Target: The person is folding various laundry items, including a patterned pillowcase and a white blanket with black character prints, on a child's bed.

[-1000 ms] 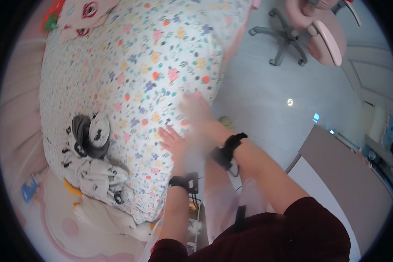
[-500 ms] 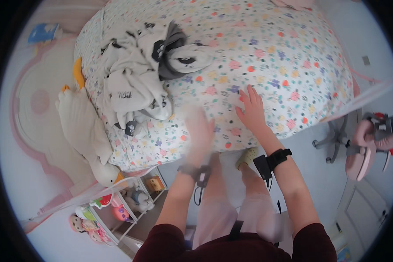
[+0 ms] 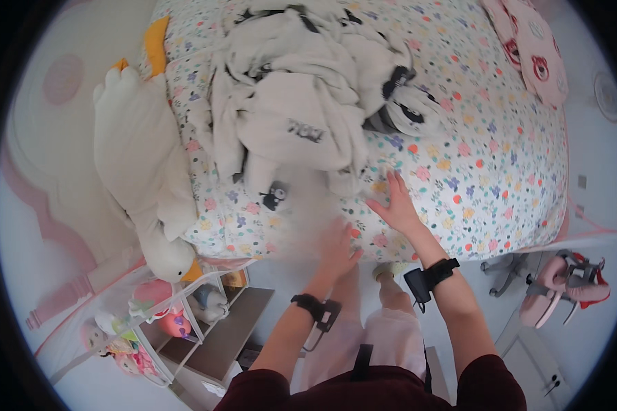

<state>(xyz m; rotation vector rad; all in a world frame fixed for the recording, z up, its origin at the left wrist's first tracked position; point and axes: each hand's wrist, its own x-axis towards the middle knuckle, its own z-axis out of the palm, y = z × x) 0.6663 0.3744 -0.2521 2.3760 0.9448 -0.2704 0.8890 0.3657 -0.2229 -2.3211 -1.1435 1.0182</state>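
A crumpled light grey fleece garment (image 3: 288, 116) with dark cartoon patches lies bunched on the flowered bedspread (image 3: 459, 205). My left hand (image 3: 337, 250) is at the bed's near edge, just below the garment. A blurred pale grey patch, perhaps a flap of the garment in motion, meets its fingers; whether they grip it is unclear. To the right of the garment, my right hand (image 3: 399, 209) is open over the bedspread, fingers spread, with nothing in it. Black straps with small devices circle both wrists.
A white plush goose (image 3: 144, 151) lies along the bed's left side by the headboard. Pink clothing (image 3: 528, 51) rests at the far right. Shelves with toys (image 3: 212, 335) stand at lower left, a pink chair (image 3: 545, 291) at right. Thin netting crosses the bed's edge.
My view has shifted, so the garment sits farther right and looks larger. Its lower part now spreads toward me. My left hand has moved lower and right; my right hand stays spread over the bed.
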